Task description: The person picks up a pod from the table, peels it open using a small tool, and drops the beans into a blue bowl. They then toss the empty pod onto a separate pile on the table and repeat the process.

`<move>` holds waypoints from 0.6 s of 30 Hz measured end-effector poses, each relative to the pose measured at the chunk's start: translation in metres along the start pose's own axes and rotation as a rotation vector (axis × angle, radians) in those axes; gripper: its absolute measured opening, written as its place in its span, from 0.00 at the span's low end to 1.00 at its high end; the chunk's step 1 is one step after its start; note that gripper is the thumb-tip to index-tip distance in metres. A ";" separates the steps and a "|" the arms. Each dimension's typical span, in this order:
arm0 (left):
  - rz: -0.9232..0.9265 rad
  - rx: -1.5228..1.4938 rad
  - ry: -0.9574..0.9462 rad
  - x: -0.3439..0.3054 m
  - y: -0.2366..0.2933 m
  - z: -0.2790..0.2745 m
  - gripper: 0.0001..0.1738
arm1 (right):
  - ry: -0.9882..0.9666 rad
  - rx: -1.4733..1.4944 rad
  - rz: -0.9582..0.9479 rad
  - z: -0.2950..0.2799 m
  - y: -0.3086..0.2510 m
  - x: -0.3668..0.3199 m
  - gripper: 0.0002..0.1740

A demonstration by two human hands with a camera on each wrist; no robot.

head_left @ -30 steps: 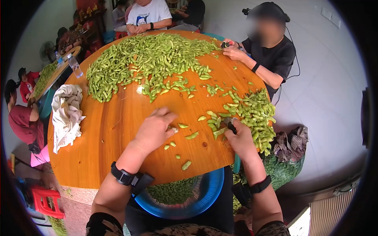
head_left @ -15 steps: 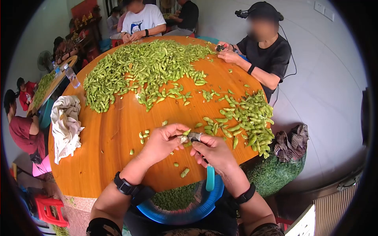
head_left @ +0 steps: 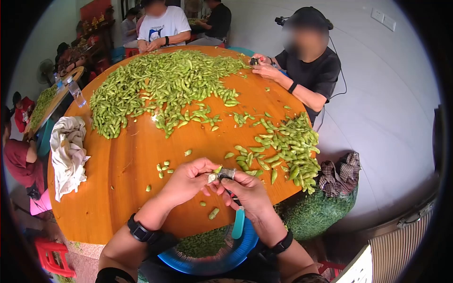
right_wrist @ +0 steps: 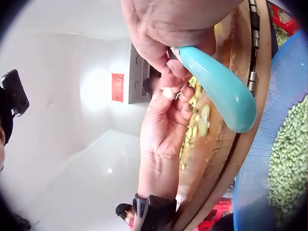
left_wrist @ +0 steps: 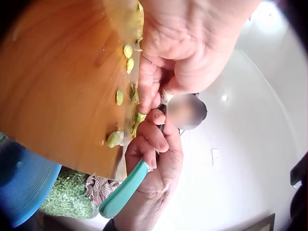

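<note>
Over the near part of the wooden table, the left hand [head_left: 186, 180] pinches a green pod [head_left: 217, 170]. Touching it from the other side, the right hand [head_left: 250, 188] grips a tool by its teal handle [head_left: 239, 223]; that handle sticks out below the fingers, also in the left wrist view [left_wrist: 124, 190] and the right wrist view [right_wrist: 219, 89]. Grey wrapping [head_left: 227, 173] shows near the right thumb. White material covers the left thumb tip [head_left: 212, 178]. The tool's working end is hidden among the fingers. Loose beans [head_left: 163, 167] lie left of the hands.
A large pod heap [head_left: 170, 80] covers the table's far side, a smaller one [head_left: 295, 146] the right. A blue basin [head_left: 207, 269] of shelled beans sits below the near edge. A white cloth [head_left: 68, 155] lies left. People sit across the table.
The right hand has come from the right-hand pods to meet the left, bringing the tool. The left hand moved toward it and now holds a pod. More loose beans lie on the left.
</note>
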State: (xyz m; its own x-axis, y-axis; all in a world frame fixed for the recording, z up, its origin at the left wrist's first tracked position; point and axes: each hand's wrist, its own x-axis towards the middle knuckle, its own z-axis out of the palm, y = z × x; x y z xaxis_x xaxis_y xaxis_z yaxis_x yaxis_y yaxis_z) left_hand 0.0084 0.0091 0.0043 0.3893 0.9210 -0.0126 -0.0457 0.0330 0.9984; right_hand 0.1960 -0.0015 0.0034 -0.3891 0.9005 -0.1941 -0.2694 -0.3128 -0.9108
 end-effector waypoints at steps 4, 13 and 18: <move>-0.004 0.069 0.013 0.000 -0.001 0.005 0.11 | 0.033 0.019 -0.034 -0.001 0.009 0.003 0.07; 0.521 1.161 0.278 -0.013 0.011 0.018 0.19 | 0.150 -0.352 -0.298 0.020 0.003 0.001 0.07; 0.422 1.113 0.241 -0.016 0.012 0.013 0.19 | 0.124 -0.122 -0.103 0.023 -0.009 -0.002 0.05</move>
State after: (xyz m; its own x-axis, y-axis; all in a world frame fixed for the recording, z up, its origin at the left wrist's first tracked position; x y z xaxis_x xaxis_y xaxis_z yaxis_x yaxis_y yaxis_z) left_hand 0.0134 -0.0098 0.0171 0.3483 0.8315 0.4327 0.7340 -0.5291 0.4259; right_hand 0.1793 -0.0078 0.0201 -0.2520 0.9584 -0.1343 -0.1906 -0.1852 -0.9641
